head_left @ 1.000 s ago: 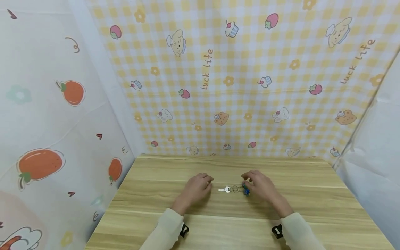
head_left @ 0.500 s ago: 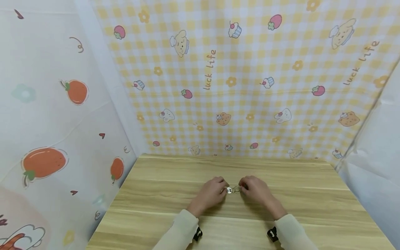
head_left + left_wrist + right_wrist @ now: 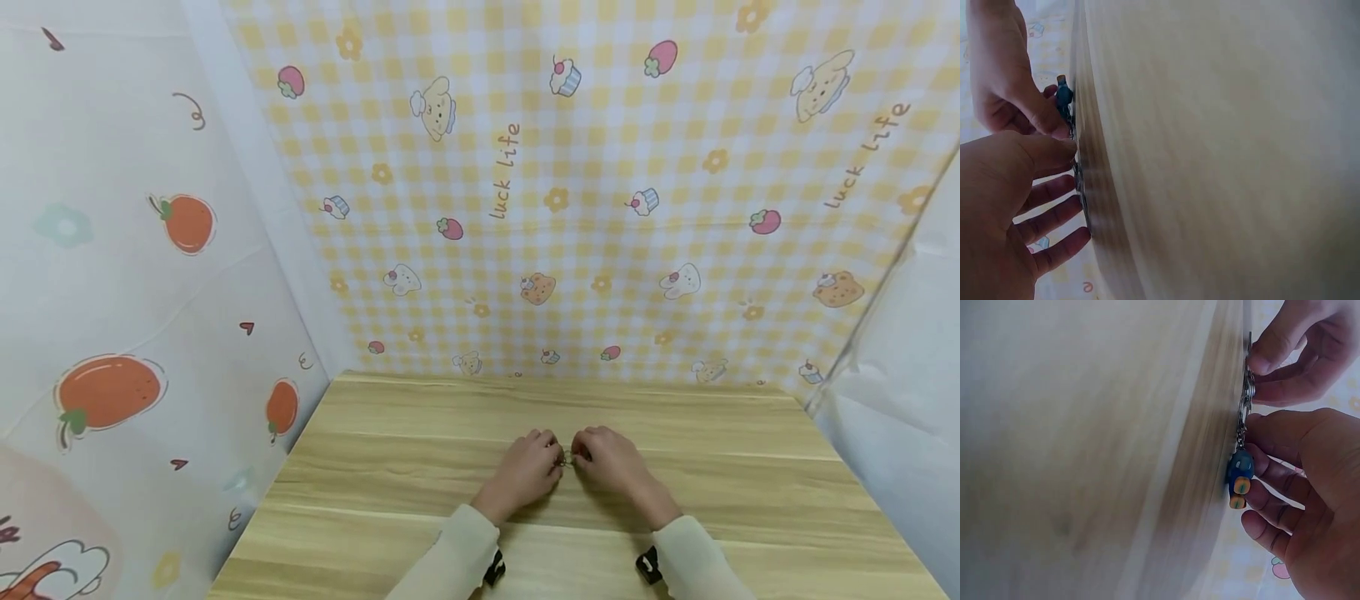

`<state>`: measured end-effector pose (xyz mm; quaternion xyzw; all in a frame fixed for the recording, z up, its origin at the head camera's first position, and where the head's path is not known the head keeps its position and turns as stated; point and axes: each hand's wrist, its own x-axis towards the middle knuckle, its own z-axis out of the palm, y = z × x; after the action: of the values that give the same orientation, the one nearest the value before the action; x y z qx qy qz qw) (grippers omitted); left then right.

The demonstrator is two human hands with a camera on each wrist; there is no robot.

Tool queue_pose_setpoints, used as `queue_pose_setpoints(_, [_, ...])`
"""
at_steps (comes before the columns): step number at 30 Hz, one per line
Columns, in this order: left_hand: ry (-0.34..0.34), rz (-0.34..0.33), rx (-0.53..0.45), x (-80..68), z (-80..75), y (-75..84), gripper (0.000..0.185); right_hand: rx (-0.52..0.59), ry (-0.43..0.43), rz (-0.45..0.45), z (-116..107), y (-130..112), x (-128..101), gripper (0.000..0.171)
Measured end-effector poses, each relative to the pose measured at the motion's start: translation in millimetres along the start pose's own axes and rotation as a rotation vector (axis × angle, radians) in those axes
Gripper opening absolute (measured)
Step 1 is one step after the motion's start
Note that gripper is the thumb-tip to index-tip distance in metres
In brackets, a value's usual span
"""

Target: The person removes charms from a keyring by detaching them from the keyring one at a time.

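Note:
A keychain's metal rings [image 3: 1249,387] lie close over the wood-grain table, in the gap between the two hands. My left hand [image 3: 527,468] pinches the keychain at its key end with thumb and index finger. Part of the thin metal key [image 3: 1084,203] shows beyond that pinch; its other fingers are spread along the key. On the other side, my right hand [image 3: 611,457] pinches the ring near the short chain. A blue figure charm [image 3: 1241,469] with orange feet hangs from this chain, beside the right fingers. In the head view the hands hide both key and charm.
The wooden table [image 3: 420,517] runs back to a yellow checked cloth [image 3: 600,233] with cartoon prints. White printed sheeting [image 3: 135,300] stands on the left, and plain white sheeting [image 3: 900,375] on the right. Black mounts [image 3: 648,565] sit at the cuffs.
My left hand has moved right, over the key, and now grips the keychain. The right hand has shifted slightly left, its fingers drawn in at the ring; the key and charm became hidden in the head view.

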<state>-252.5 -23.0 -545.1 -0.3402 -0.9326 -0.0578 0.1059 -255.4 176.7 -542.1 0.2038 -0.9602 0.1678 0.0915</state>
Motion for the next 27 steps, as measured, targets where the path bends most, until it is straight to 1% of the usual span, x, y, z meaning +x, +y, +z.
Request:
queue_pose_setpoints(5, [-0.036, -0.03, 0.036, 3.1, 0.9, 5.0, 0.008, -0.002, -0.005, -0.025, 1.3, 1.1, 0.1, 0.016])
queue_pose_setpoints(10, [-0.04, -0.034, 0.064, 6.5, 1.2, 7.4, 0.008, 0.003, -0.004, -0.032, 2.2, 1.2, 1.7, 0.019])
queue_pose_setpoints(19, [0.008, -0.002, 0.066, 7.3, -0.1, 7.9, 0.01, 0.027, -0.029, -0.009, 3.5, 0.5, 1.9, 0.022])
queue_pose_setpoints(24, [0.017, -0.018, 0.058, 8.1, -1.6, 8.1, 0.009, 0.049, -0.001, -0.027, 5.2, 2.9, 2.8, 0.021])
queue_pose_setpoints(27, [0.024, -0.027, 0.033, 8.7, -3.1, 7.1, 0.008, 0.063, 0.01, -0.034, 5.1, 3.7, 3.5, 0.021])
